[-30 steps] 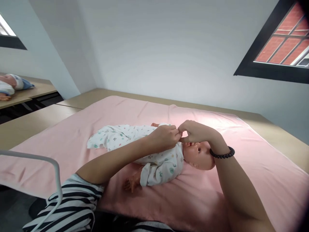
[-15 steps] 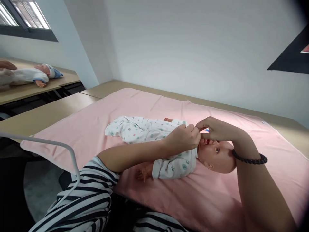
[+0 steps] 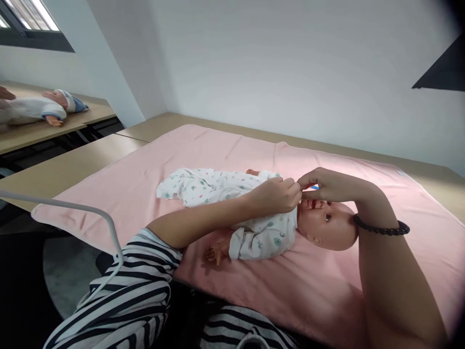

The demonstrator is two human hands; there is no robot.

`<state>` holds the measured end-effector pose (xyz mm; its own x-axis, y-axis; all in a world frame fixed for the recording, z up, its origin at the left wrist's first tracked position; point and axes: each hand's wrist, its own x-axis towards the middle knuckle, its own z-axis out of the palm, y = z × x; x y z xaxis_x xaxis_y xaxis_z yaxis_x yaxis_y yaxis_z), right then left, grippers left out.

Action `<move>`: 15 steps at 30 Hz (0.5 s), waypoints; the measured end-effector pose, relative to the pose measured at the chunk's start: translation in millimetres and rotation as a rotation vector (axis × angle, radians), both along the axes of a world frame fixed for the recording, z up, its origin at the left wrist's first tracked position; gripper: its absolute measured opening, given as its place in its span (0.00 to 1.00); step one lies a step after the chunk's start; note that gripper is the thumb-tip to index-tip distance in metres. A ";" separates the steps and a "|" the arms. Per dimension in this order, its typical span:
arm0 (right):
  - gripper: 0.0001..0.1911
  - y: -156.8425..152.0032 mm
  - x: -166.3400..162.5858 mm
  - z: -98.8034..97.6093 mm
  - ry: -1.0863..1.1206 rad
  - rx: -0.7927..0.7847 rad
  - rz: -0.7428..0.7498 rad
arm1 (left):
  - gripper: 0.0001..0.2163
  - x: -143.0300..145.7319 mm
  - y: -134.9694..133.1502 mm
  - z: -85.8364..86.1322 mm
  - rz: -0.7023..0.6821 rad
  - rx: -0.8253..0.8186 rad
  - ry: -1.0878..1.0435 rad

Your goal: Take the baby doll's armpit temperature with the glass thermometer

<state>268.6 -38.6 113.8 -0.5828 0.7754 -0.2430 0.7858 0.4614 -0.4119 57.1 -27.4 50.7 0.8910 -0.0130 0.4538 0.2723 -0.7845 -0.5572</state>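
At the near left, a striped sleeve (image 3: 127, 291) leads to the person's left hand (image 3: 278, 196), curled narrow, its fingertips touching those of the right hand (image 3: 325, 186), above a dark beaded bracelet (image 3: 381, 226), in a close pinch; what they hold, if anything, is hidden. Just below them a baby doll (image 3: 271, 237) in a white patterned garment (image 3: 214, 184) lies on its back, head to the right, on a pink cloth (image 3: 247, 152) covering most of a table (image 3: 434, 179). Far left, a second doll (image 3: 32, 108) in a blue-and-white cap (image 3: 74, 102) lies near a pale wall (image 3: 272, 72)
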 end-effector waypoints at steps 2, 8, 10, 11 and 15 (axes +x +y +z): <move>0.12 0.7 2.0 1.3 -0.003 -0.006 -0.001 | 0.15 -3.1 2.2 7.1 -0.023 -0.083 0.089; 0.14 0.7 8.1 6.6 0.054 0.033 -0.025 | 0.04 -30.4 3.1 42.6 -0.010 -0.509 0.289; 0.13 -0.2 8.4 7.4 0.070 0.043 -0.024 | 0.07 -40.4 6.4 50.9 -0.005 -0.676 0.270; 0.13 -0.8 8.0 7.6 0.072 0.055 -0.029 | 0.09 -44.1 9.0 53.3 0.011 -0.746 0.251; 0.12 -5.1 3.4 8.8 0.037 0.121 -0.081 | 0.05 -48.2 20.4 53.2 0.071 -0.889 0.275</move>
